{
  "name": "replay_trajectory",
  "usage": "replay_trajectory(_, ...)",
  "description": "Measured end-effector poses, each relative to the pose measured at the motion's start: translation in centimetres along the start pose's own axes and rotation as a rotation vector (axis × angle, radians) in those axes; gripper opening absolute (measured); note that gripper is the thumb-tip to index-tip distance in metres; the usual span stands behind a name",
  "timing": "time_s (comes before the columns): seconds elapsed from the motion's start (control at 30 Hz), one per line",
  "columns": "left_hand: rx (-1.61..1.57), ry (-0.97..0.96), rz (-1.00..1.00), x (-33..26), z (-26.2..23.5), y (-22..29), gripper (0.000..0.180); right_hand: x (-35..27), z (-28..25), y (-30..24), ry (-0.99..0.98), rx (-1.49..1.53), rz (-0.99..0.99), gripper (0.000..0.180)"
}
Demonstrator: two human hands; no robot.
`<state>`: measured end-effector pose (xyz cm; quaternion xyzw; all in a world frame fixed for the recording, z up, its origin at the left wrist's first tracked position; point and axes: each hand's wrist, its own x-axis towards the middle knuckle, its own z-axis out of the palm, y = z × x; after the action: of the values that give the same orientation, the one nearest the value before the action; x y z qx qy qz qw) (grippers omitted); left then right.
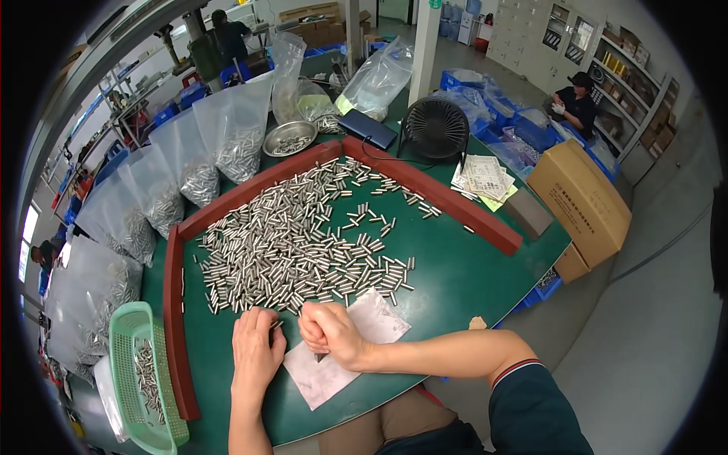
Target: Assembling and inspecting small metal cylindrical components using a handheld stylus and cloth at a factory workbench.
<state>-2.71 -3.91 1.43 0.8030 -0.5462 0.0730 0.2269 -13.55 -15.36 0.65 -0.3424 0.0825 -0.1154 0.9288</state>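
Note:
A big heap of small shiny metal pins [303,243] lies spread on the green table [462,273], inside a red-brown raised border [432,193]. My left hand [255,353] rests palm down at the heap's near edge, with one pin under its fingertips. My right hand [330,334] is closed in a fist over a white sheet of paper [341,356], gripping a thin dark tool whose tip points down at the sheet.
A green plastic basket [140,379] with pins stands at my left. Clear bags of pins [189,163] line the far left side. A metal dish [290,138], a black fan [434,129], papers [484,178] and a cardboard box [580,201] sit beyond. Other people work in the background.

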Motion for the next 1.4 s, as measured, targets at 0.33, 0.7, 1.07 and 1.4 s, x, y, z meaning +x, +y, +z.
replay_trajectory(0.33, -0.061, 0.112, -0.097, 0.4, 1.3, -0.7, 0.017, -0.1, 0.2, -1.0, 0.005, -0.037, -0.052, 0.036)
replay_trajectory(0.7, -0.057, 0.042, -0.064, 0.5, 0.6, -0.9, 0.017, 0.0, 0.1, -0.7, 0.006, -0.026, -0.033, 0.038)
replay_trajectory(1.07, 0.121, -0.054, -0.019, 0.5, 1.2, -0.4, 0.013, -0.1, 0.3, -0.9, 0.02, -0.051, -0.039, 0.038)
replay_trajectory(1.4, 0.142, -0.038, 0.011, 0.4, 1.0, -0.7, 0.009, 0.0, 0.3, -0.7, 0.033, -0.051, -0.034, 0.037)
